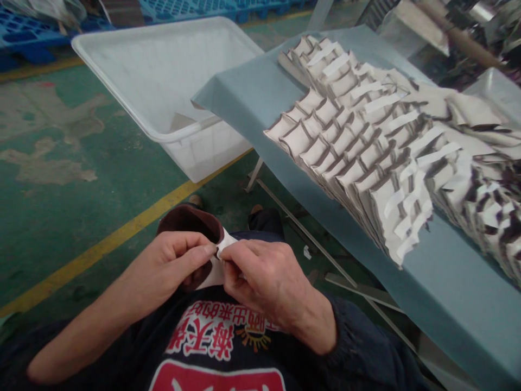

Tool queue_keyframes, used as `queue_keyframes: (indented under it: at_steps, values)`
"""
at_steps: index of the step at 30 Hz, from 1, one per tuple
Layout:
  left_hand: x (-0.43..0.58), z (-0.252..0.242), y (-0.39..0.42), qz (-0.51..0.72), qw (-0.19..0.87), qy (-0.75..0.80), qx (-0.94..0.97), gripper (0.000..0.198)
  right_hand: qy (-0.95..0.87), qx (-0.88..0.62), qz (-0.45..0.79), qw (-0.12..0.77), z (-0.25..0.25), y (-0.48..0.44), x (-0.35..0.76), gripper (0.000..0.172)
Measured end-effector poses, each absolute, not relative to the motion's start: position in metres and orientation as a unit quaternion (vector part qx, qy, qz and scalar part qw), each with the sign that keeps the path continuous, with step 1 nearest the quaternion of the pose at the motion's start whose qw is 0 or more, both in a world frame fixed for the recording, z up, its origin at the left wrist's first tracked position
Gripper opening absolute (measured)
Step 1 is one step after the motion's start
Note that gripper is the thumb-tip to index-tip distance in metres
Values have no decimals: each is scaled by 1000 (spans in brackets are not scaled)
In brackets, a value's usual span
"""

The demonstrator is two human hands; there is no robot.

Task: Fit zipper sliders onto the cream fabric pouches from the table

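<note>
Close to my apron, both hands work on a curled brown sheet piece (189, 218) with a whitish side. My left hand (169, 269) pinches its edge between thumb and fingers. Right beside it, my right hand (266, 279) has thumb and forefinger closed on the piece's whitish edge. The fingertips of the two hands almost meet, and a small dark slit or gap shows between them. Fingers hide much of the piece's lower part, and its material is hard to tell.
To my right, a blue-grey table (252, 89) bears rows of stacked cream pieces (325, 130) with brown edges and white strips. A white plastic tub (122, 76) stands on the green floor by the table's corner. Blue pallets (175, 11) lie behind it.
</note>
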State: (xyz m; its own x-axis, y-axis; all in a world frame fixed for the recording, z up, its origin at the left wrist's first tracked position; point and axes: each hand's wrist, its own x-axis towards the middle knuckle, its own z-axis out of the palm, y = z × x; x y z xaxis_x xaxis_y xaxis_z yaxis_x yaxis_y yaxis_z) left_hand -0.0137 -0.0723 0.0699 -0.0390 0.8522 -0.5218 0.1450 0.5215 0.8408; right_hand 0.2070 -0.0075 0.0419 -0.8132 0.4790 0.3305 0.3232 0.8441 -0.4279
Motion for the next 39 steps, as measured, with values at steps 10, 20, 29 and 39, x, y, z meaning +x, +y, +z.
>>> queue_keyframes:
  at_steps: [10, 20, 29, 39]
  values:
    - [-13, 68, -66, 316, 563, 674, 360, 57, -983, -150, 26, 107, 65, -2, 198, 24]
    - [-10, 61, -62, 329, 547, 703, 313, 51, -971, -158, -58, 167, 46, -19, 192, 31]
    - [2, 52, -61, 354, 525, 714, 298, 49, -960, -193, -152, 132, 43, -51, 191, 35]
    - [1, 51, -54, 352, 487, 713, 361, 50, -988, -147, 38, 14, 75, -50, 162, 26]
